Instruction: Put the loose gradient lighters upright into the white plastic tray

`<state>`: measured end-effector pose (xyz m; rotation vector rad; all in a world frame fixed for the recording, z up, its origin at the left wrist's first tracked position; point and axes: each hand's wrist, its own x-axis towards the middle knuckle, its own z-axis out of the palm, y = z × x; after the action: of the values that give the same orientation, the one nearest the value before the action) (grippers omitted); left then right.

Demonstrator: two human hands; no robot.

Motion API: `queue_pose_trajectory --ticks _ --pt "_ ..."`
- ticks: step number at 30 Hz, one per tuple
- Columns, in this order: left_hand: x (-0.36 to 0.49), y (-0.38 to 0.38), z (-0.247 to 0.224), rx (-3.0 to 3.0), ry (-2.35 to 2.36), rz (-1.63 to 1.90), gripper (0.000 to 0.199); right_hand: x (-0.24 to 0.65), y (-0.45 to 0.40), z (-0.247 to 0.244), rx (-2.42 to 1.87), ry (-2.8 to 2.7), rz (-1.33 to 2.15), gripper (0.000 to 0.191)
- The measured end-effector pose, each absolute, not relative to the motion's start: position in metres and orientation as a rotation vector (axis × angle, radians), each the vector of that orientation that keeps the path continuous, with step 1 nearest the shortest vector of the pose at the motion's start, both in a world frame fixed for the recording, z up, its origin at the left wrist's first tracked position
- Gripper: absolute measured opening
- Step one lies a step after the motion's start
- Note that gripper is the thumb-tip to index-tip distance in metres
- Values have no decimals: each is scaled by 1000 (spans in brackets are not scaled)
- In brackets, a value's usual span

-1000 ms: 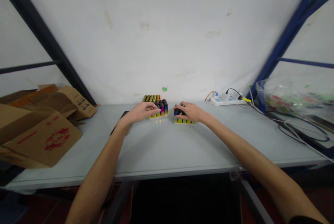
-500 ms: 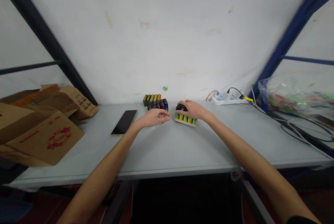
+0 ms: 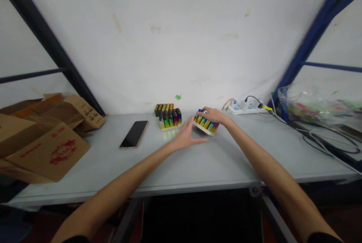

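Note:
My right hand (image 3: 212, 115) is closed over the top of a tray of lighters (image 3: 207, 126), multicoloured with a pale base, which is tilted. The fingers hide part of its top. Just left of that tray, my left hand (image 3: 189, 136) is open, thumb stretched to the right and fingers reaching up to the tray's left edge; whether they touch it I cannot tell. A second tray of lighters (image 3: 171, 119), with dark tops and shiny green, yellow and pink bodies, stands upright further left. Behind it is a group of yellow-topped lighters (image 3: 164, 107).
A phone (image 3: 134, 134) lies left of the lighters on the grey table (image 3: 181, 171). Opened cardboard boxes (image 3: 51, 141) fill the left end. At the right back are a power strip (image 3: 244, 108), cables (image 3: 313, 133) and a clear plastic bag (image 3: 308, 99).
My left hand has moved right, from in front of the second tray to the held one, and its fingers have spread. The tray under my right hand has turned and tilted.

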<state>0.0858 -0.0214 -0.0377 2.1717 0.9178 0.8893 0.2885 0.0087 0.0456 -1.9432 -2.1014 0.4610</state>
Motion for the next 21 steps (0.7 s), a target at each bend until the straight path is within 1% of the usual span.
queue_pose_trajectory --ticks 3,8,12,17,21 --pt "103 -25 -39 2198 1010 850 133 294 11 43 -1971 -2064 501 59" --pt "119 -27 -40 2158 1086 913 130 301 7 26 -1863 -1937 663 53" --pt "120 -26 -39 2193 1083 940 121 301 7 12 -1800 -1881 732 53" --pt "117 -23 -36 2246 1121 925 114 299 8 7 -1842 -1873 702 58" --pt "112 -20 -33 2287 1097 892 114 296 7 9 -1927 -1879 628 62"
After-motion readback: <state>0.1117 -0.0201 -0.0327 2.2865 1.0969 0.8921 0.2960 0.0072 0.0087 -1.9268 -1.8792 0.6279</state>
